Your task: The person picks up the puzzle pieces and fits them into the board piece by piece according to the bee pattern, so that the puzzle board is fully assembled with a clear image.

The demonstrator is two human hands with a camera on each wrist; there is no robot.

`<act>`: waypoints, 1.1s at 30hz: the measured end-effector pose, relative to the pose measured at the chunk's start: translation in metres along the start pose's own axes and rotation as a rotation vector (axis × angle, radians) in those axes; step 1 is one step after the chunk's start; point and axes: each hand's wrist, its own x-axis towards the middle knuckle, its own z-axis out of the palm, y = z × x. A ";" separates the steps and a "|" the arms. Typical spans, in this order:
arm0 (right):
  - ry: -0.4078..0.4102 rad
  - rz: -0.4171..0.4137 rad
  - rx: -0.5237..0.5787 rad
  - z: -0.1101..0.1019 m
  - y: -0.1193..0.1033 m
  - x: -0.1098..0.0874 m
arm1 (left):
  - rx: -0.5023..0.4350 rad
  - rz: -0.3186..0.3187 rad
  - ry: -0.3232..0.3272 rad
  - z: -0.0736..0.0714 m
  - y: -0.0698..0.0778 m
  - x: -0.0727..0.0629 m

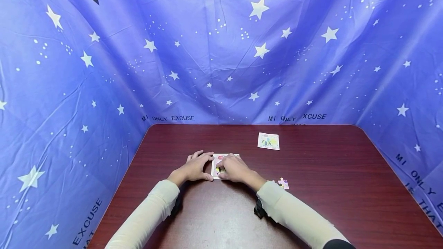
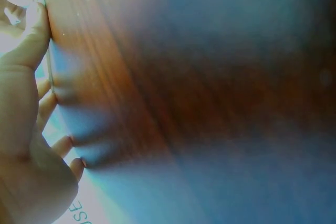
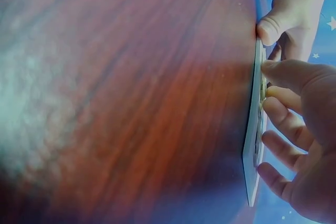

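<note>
A small white-rimmed jigsaw board (image 1: 213, 169) with a colourful picture lies flat on the dark red table. My left hand (image 1: 196, 167) holds its left side, the thumb at the near corner and the fingers at the far one. In the left wrist view that thumb touches the board's thin edge. Over the board's right half is my right hand (image 1: 236, 168), its fingertips and thumb pressing down on the surface, as the right wrist view also shows. The fingers cover much of the picture. Whether they pinch a single piece is hidden.
Loose jigsaw pieces (image 1: 283, 183) lie beside my right wrist, one partly hidden by it. A square picture card (image 1: 268, 141) lies farther back on the right of the table (image 1: 322, 172). Blue star-printed cloth (image 1: 221, 68) hangs around the table's back and sides.
</note>
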 end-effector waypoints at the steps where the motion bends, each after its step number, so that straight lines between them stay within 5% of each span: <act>1: 0.000 0.002 -0.004 0.000 0.000 0.000 | 0.000 0.001 0.000 0.000 0.000 0.000; 28: 0.032 0.048 -0.048 -0.002 -0.007 0.004 | 0.022 0.004 0.010 0.003 -0.001 0.002; 33: -0.003 0.026 -0.126 -0.005 -0.012 0.004 | 0.024 0.008 0.012 0.003 -0.001 0.001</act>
